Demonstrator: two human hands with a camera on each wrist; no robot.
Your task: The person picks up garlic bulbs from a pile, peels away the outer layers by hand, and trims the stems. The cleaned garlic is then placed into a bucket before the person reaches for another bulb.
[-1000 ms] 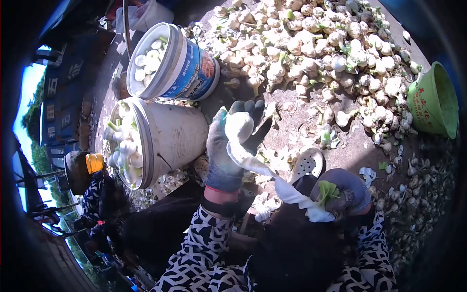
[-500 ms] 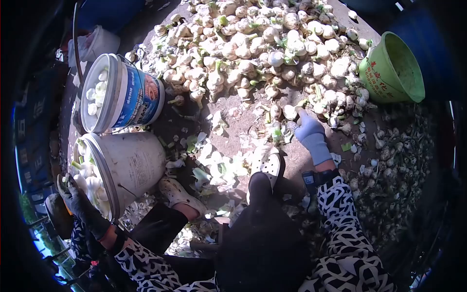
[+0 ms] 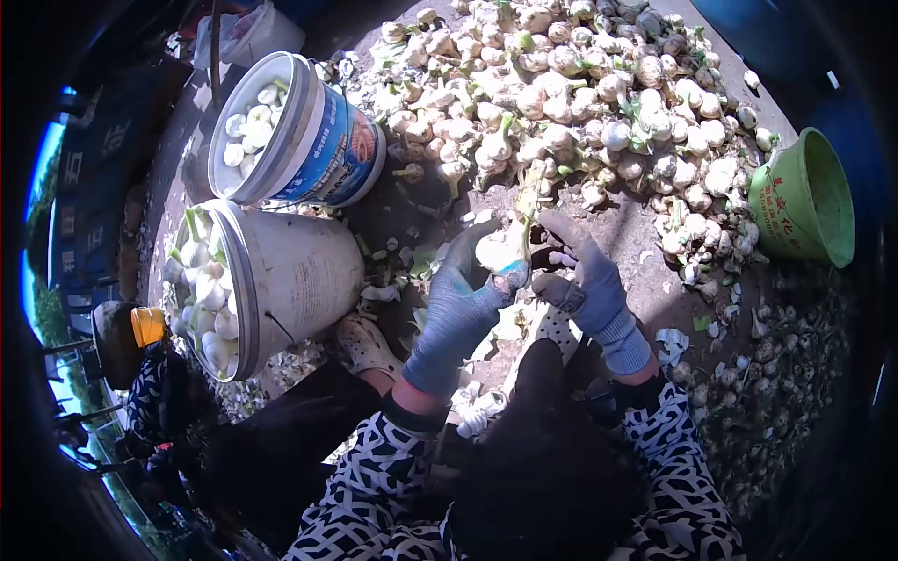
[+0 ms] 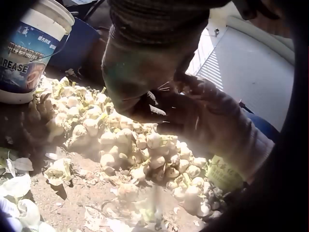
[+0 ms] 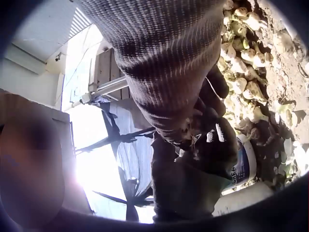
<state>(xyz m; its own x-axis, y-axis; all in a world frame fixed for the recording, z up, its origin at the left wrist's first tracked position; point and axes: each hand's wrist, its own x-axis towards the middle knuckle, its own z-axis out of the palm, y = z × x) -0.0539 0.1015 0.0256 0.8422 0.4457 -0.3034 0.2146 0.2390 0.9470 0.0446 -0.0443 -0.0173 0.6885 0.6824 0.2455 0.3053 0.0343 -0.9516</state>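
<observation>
In the head view, my gloved left hand (image 3: 463, 313) grips a garlic bulb (image 3: 496, 252) with its thumb across the near side. The bulb's thick stem points up and away from me. Close on the right, my gloved right hand (image 3: 599, 290) has its forefinger reaching to the stem and its thumb held apart from it. Both wrist views show the two gloves close together; there the left hand (image 4: 140, 72) and the right hand (image 5: 169, 72) hide the bulb.
A large heap of garlic (image 3: 561, 84) lies ahead. At left stand a blue-labelled bucket (image 3: 327, 140) and a tipped white bucket (image 3: 299, 271), both holding peeled bulbs. A green bucket (image 3: 776, 206) is at right. Peelings surround my shoes (image 3: 365, 346).
My left hand has come back from the white bucket to the middle. My right hand has drawn back from the heap, and a fresh unpeeled bulb is now in my left hand.
</observation>
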